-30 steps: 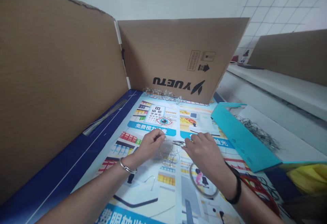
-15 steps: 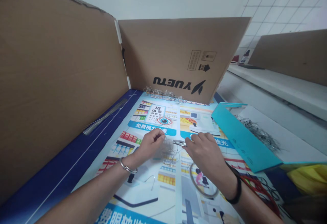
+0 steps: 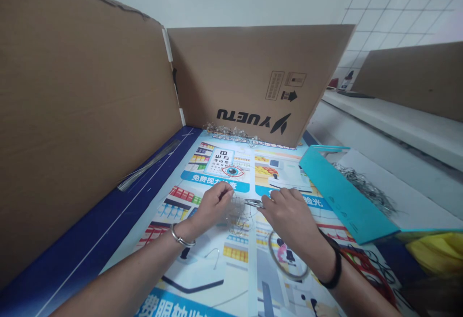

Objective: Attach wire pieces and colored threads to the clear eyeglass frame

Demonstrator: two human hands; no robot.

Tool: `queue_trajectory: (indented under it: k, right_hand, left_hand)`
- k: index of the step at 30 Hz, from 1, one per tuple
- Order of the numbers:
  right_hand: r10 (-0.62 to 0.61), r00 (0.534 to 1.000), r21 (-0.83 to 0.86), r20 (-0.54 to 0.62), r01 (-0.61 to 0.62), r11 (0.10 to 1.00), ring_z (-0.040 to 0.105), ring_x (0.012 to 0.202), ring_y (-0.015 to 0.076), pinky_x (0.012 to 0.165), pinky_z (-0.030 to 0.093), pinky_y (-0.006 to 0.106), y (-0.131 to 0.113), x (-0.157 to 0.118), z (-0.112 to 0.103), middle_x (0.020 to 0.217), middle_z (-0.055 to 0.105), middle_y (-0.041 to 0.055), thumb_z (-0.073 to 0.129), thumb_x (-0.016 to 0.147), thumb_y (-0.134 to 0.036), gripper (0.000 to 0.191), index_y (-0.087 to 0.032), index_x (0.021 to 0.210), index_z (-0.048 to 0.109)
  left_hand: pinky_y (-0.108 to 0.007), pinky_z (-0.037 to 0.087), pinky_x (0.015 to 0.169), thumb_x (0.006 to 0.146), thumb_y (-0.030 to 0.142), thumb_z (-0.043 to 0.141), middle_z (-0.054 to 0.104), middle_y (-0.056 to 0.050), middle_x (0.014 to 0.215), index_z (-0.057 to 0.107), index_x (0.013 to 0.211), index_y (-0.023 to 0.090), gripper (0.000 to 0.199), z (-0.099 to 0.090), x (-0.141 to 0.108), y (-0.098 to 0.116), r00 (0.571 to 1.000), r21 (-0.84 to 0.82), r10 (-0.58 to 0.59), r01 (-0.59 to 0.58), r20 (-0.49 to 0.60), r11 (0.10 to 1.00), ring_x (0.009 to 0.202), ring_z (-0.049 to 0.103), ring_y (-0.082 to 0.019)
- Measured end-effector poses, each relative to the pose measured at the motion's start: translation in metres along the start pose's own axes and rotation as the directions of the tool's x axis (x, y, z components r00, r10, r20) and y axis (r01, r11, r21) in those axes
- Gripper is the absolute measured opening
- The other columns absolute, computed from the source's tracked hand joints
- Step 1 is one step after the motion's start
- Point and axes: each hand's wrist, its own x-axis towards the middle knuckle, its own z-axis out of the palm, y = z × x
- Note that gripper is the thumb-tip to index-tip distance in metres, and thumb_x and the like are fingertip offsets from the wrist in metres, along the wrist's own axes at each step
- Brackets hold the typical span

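Observation:
My left hand (image 3: 213,204) is closed in a pinch at the left edge of a loose tangle of thin wire (image 3: 238,218), over the printed table cover (image 3: 202,268). Wrapped in my right hand (image 3: 285,211) are small pliers (image 3: 254,203), whose metal jaws point left at the wire. Whether the jaws grip a strand is too small to tell. A wire coil ring (image 3: 288,274) lies below my right hand, and a short bent wire (image 3: 216,254) lies below my left.
Cardboard panels (image 3: 231,66) stand at the left and back. Wire pieces (image 3: 231,130) lie along the back panel, and thin strands (image 3: 148,165) at the left. A turquoise box (image 3: 347,201) on the right holds more wire. Beside it are red and dark cords (image 3: 374,268) and yellow material (image 3: 437,252).
Both hands keep nearly the same place and grip. The wire tangle between them has shifted slightly.

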Motion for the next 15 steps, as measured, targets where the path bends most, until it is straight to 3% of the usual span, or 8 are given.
queue_trajectory:
  k: [6,15]
  right_hand:
    - [0.023,0.999,0.031,0.023,-0.024,0.999,0.049,0.079,0.0223,0.072,0.023,0.035,-0.0006,0.0004,0.0020,0.075,0.060,0.0044,0.058,0.085,-0.033,0.013,-0.021,0.081,0.063]
    - [0.034,0.998,0.037,-0.048,-0.032,0.999,0.047,0.077,0.0205,0.073,0.023,0.034,0.0006,0.0006,0.0056,0.075,0.059,0.0052,0.058,0.085,-0.033,0.016,-0.020,0.079,0.063]
  left_hand:
    - [-0.024,0.038,0.068,0.087,0.022,0.041,0.052,0.001,0.074,0.051,0.077,0.019,0.014,0.0018,-0.0008,-0.0033,0.999,0.058,0.043,-0.042,-0.015,0.997,0.070,0.048,-0.013]
    - [-0.024,0.038,0.065,0.087,0.024,0.043,0.055,0.001,0.075,0.051,0.078,0.019,0.013,0.0016,-0.0012,-0.0046,0.999,0.081,0.015,-0.010,-0.050,0.997,0.069,0.048,-0.013]
